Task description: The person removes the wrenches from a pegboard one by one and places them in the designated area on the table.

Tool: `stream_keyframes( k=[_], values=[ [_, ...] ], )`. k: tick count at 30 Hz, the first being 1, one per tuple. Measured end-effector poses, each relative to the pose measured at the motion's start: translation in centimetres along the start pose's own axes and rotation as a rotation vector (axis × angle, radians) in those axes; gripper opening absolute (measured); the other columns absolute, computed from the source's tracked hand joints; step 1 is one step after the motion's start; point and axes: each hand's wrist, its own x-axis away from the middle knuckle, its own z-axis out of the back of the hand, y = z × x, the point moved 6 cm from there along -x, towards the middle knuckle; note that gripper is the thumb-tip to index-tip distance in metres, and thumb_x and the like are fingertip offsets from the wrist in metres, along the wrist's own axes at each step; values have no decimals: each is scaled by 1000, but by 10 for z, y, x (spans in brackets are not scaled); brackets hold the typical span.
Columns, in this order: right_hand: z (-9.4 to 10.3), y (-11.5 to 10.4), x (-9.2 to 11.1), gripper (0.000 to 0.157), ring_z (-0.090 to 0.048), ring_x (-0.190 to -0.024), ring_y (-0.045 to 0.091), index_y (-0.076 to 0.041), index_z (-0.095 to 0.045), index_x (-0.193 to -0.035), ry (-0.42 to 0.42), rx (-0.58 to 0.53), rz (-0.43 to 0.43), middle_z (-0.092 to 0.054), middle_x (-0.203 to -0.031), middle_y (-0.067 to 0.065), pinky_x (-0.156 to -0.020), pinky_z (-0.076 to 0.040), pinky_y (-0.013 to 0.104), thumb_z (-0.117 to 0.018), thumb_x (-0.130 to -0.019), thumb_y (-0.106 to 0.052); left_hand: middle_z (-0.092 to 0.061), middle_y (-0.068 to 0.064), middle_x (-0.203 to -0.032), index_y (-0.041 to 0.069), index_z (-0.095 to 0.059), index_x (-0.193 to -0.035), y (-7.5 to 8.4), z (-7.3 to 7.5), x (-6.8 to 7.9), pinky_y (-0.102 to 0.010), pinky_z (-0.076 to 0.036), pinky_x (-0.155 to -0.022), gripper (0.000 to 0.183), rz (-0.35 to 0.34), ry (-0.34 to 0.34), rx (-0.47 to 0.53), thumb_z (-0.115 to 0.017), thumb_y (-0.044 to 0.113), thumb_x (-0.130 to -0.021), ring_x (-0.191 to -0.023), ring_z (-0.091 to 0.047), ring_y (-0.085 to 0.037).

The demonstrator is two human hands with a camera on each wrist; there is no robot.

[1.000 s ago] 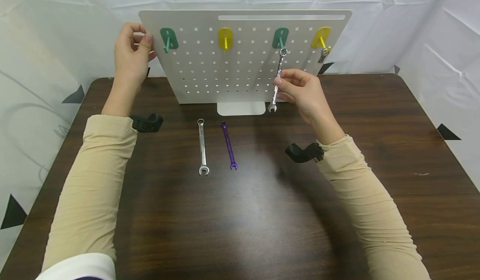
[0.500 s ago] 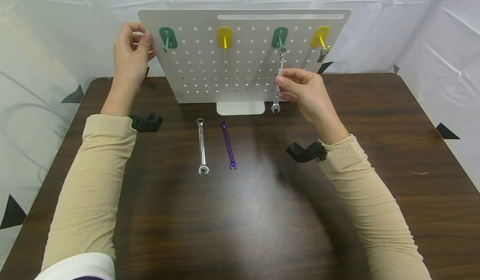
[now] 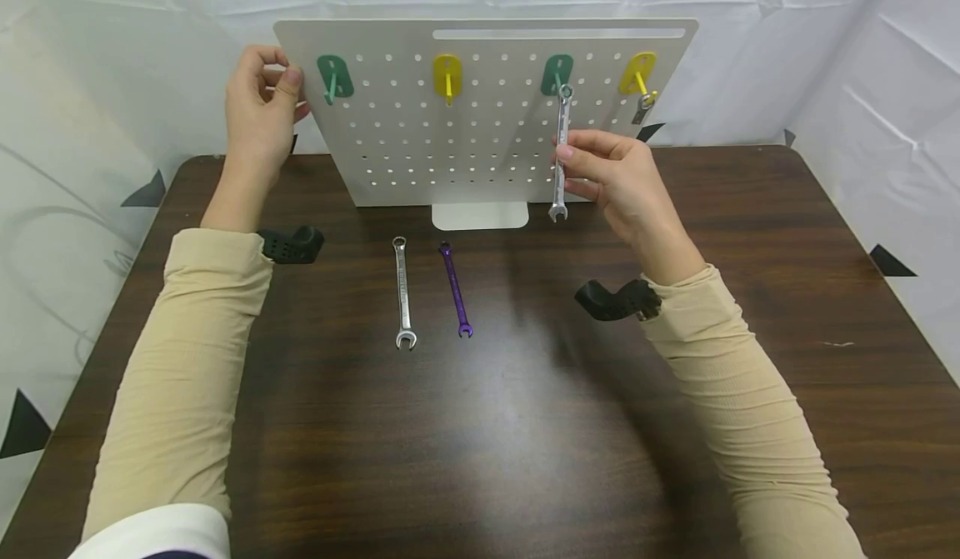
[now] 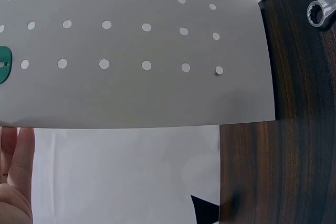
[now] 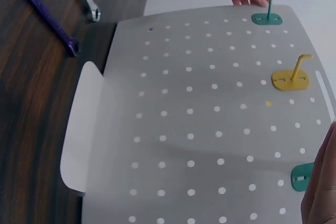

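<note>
Silver wrench [image 3: 563,122] in the right hand [image 3: 622,177]: thumb and fingers pinch it about mid-shaft, nearly upright in front of the pegboard [image 3: 476,105]. Its ring end is at the right-hand green hook [image 3: 557,74]; from where I stand I can't tell whether they touch. Over on the board's left edge, the left hand [image 3: 258,117] has hold, fingers bent and thumb forward. Another wrench [image 3: 642,110] hangs from the far-right yellow hook [image 3: 637,73]. Two more, silver [image 3: 402,292] and purple [image 3: 456,288], lie apart on the table [image 3: 337,426].
</note>
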Motion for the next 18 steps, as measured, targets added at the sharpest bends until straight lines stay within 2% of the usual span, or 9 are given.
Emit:
stream_keyframes(
  k=[7, 12, 18],
  values=[
    [-4, -2, 1, 16, -62, -67, 7, -10, -71, -82, -37, 10, 12, -70, -79, -3, -63, -58, 18, -63, -88, 1, -49, 8, -88, 21, -55, -100, 1, 0, 1, -22, -56, -88, 9, 4, -2, -4, -53, 27, -93, -83, -61, 2],
    [-8, 3, 1, 21, -63, -68, 6, -13, -70, -80, -56, 20, -9, -69, -76, -4, -64, -58, 18, -61, -89, 4, -48, 8, -88, 19, -55, -102, 1, -1, 1, -20, -56, -86, 12, 1, -4, -6, -53, 27, -94, -82, -60, 3],
    [-12, 15, 2, 22, -64, -72, 4, -16, -67, -80, -85, 103, -60, -68, -77, -7, -69, -59, 19, -59, -90, 3, -48, 9, -88, 21, -54, -100, 1, 0, 2, -24, -56, -90, 9, 4, -3, -13, -53, 28, -94, -83, -60, 2]
  ],
)
